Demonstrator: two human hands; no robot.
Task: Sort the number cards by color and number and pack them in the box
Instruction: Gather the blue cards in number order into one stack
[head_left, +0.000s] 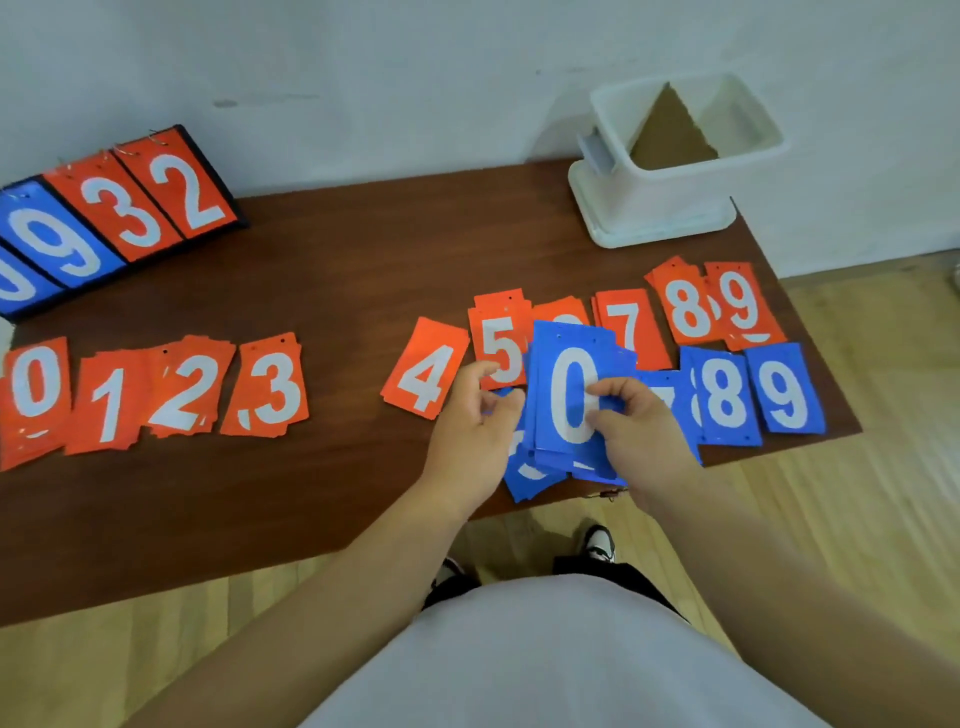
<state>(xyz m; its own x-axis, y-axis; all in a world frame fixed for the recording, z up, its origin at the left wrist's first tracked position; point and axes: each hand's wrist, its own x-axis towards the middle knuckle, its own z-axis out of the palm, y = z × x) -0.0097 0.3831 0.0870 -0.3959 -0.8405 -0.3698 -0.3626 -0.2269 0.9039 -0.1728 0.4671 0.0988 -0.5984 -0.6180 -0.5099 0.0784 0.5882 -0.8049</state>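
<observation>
Red card piles lie in a row on the brown table (337, 249): 0 (34, 395), 1 (109, 402), 2 (187, 387), 3 (267, 389), 4 (423, 369), 5 (498, 332), 7 (628, 317), 8 (683, 304) and 9 (743, 301). Blue 8 (724, 397) and blue 9 (784, 389) piles sit at the right. My right hand (636, 431) grips a stack of blue cards (569, 400) with a 0 on top. My left hand (475, 431) pinches that stack's left edge. A white box (670, 182) stands at the back right.
A flip scoreboard (104, 218) showing blue 9 and red 3, 2 stands at the back left. The table's near edge runs just under my hands, and its right edge is close to the blue 9. Wooden floor and my shoes show below.
</observation>
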